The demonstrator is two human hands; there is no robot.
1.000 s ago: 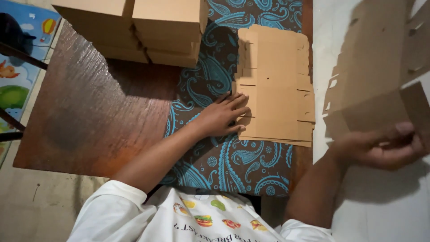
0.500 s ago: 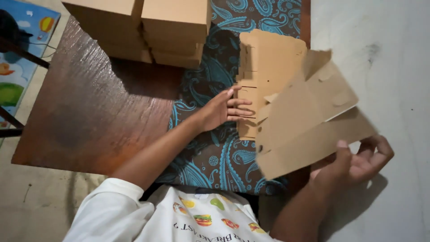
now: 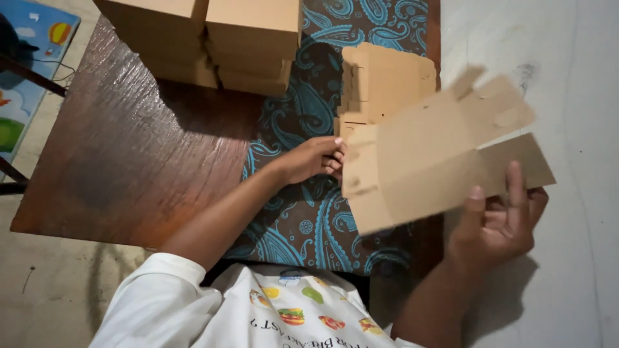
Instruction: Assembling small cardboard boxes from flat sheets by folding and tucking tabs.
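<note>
My right hand (image 3: 500, 222) grips a flat, unfolded brown cardboard box blank (image 3: 425, 158) by its lower right edge and holds it tilted above the table. My left hand (image 3: 316, 158) reaches across and touches the blank's left edge with its fingertips. Under the blank lies a stack of more flat cardboard blanks (image 3: 380, 80) on a blue paisley cloth (image 3: 303, 225), partly hidden by the held one.
Stacks of folded brown cardboard boxes (image 3: 213, 42) stand at the far side of the dark wooden table (image 3: 129, 167). A pale floor (image 3: 567, 77) lies to the right. A colourful mat (image 3: 26, 71) shows at the far left.
My right hand has brought the cardboard blank leftward and lower, over the table. My left hand has left the flat stack and now meets the held blank's left edge.
</note>
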